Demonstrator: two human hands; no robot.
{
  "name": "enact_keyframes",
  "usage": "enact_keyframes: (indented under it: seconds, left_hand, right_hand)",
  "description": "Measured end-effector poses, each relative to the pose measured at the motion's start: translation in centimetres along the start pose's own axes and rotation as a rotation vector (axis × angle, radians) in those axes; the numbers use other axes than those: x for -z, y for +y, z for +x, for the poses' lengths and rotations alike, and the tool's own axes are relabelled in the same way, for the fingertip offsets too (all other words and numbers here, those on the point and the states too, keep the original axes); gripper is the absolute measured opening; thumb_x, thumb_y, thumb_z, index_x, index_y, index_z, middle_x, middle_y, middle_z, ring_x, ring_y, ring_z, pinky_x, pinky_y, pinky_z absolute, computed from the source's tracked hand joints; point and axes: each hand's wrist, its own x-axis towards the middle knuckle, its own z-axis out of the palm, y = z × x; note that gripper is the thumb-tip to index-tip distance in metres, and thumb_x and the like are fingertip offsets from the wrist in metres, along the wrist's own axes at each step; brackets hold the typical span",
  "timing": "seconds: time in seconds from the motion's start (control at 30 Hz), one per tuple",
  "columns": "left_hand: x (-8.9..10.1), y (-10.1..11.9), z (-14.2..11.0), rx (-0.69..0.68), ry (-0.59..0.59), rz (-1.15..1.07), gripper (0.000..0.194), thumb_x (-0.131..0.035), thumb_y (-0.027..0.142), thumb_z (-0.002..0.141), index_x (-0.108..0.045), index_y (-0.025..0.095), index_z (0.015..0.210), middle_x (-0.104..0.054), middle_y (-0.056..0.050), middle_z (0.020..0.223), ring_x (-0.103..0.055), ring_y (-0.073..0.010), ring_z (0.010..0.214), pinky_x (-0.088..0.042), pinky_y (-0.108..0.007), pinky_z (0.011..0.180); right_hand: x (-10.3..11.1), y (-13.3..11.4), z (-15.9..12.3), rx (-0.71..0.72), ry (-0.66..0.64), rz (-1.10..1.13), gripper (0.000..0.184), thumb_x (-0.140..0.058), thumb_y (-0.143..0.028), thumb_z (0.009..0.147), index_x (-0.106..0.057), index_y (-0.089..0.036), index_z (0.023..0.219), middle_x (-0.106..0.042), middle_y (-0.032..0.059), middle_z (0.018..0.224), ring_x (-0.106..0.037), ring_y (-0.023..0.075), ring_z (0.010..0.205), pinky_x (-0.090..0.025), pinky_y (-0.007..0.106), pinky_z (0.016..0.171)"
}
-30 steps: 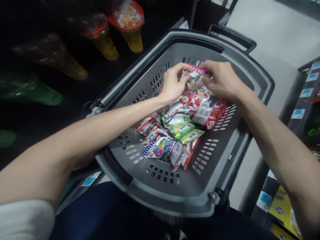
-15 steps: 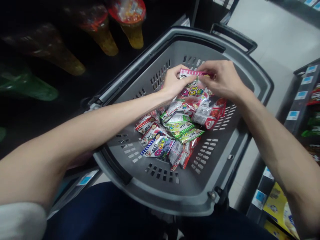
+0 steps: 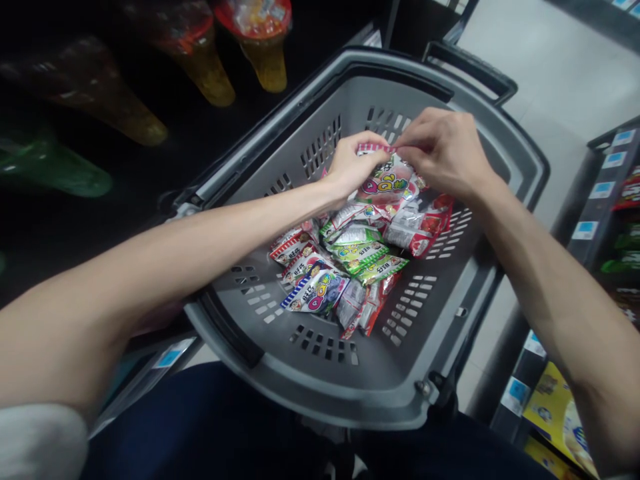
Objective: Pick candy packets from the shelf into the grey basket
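Both hands meet over a grey shopping basket (image 3: 400, 390), at the top edge of a pink-and-white candy packet (image 3: 385, 183). My left hand (image 3: 353, 163) pinches the left part of its pink striped edge, with the thumb on the printed front. Close beside it, my right hand (image 3: 445, 150) is closed on the same edge further right; its fingertips touch near the left thumb. Below the packet lie several more candy packets in the basket, among them a blue-striped packet (image 3: 317, 290), green packets (image 3: 377, 267) and a red-and-silver packet (image 3: 420, 230).
On the left is a dark shelf with several cone-shaped containers (image 3: 275, 63) and a green bottle-like shape (image 3: 65, 170). A black basket handle (image 3: 473, 70) juts out at the far end. Shelves with price tags (image 3: 585, 230) and yellow packages (image 3: 550, 407) line the right side, beyond the pale floor (image 3: 540, 60).
My right hand has shifted slightly left and up along the packet's top edge, nearer to the left thumb. The left hand keeps its pinch. The basket has barely moved in view.
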Motion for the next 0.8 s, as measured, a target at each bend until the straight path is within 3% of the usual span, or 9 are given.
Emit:
enact_keyframes:
  seconds: [0.2, 0.33, 0.5, 0.6, 0.8]
  left_hand:
    - [0.3, 0.3, 0.2, 0.093, -0.088, -0.215, 0.027, -0.063, 0.025, 0.079, -0.073, 0.015, 0.102, -0.073, -0.007, 0.100, -0.066, -0.0246, 0.105, -0.054, -0.040, 0.093]
    - [0.3, 0.5, 0.1, 0.082, -0.056, -0.222, 0.026, -0.064, 0.021, 0.077, -0.071, 0.015, 0.101, -0.073, -0.007, 0.102, -0.065, -0.0231, 0.106, -0.053, -0.038, 0.095]
    - [0.3, 0.2, 0.0, 0.034, -0.051, -0.158, 0.021, -0.069, 0.019, 0.074, -0.070, 0.018, 0.095, -0.072, -0.008, 0.105, -0.063, -0.0225, 0.106, -0.051, -0.035, 0.096]
    - [0.5, -0.2, 0.1, 0.006, -0.081, -0.114, 0.022, -0.073, 0.019, 0.072, -0.070, 0.017, 0.094, -0.071, -0.008, 0.101, -0.062, -0.0223, 0.104, -0.050, -0.036, 0.096]
    - [0.7, -1.2, 0.1, 0.000, -0.157, -0.047, 0.024, -0.074, 0.017, 0.070, -0.072, 0.014, 0.093, -0.069, -0.007, 0.090, -0.061, -0.0203, 0.097, -0.049, -0.035, 0.092]
  right_hand:
    - [-0.5, 0.4, 0.2, -0.081, 0.073, 0.000, 0.022, -0.062, -0.023, 0.086, -0.078, -0.028, 0.101, -0.073, 0.0051, 0.116, -0.068, 0.0291, 0.096, -0.055, 0.045, 0.090]
    - [-0.8, 0.6, 0.2, -0.071, 0.071, 0.007, 0.020, -0.063, -0.022, 0.086, -0.076, -0.027, 0.099, -0.072, 0.0066, 0.115, -0.069, 0.0298, 0.095, -0.055, 0.044, 0.090]
    - [-0.8, 0.6, 0.3, -0.080, -0.020, -0.052, 0.019, -0.060, -0.026, 0.090, -0.075, -0.026, 0.102, -0.072, 0.0059, 0.114, -0.068, 0.0267, 0.093, -0.053, 0.041, 0.088]
    - [-0.8, 0.5, 0.3, -0.102, -0.092, -0.088, 0.020, -0.061, -0.021, 0.088, -0.075, -0.021, 0.102, -0.073, 0.0075, 0.109, -0.067, 0.0248, 0.086, -0.052, 0.039, 0.085]
    - [-0.8, 0.7, 0.2, -0.134, -0.236, -0.100, 0.026, -0.058, -0.014, 0.088, -0.075, -0.018, 0.107, -0.073, 0.0079, 0.096, -0.066, 0.0247, 0.091, -0.050, 0.037, 0.088]
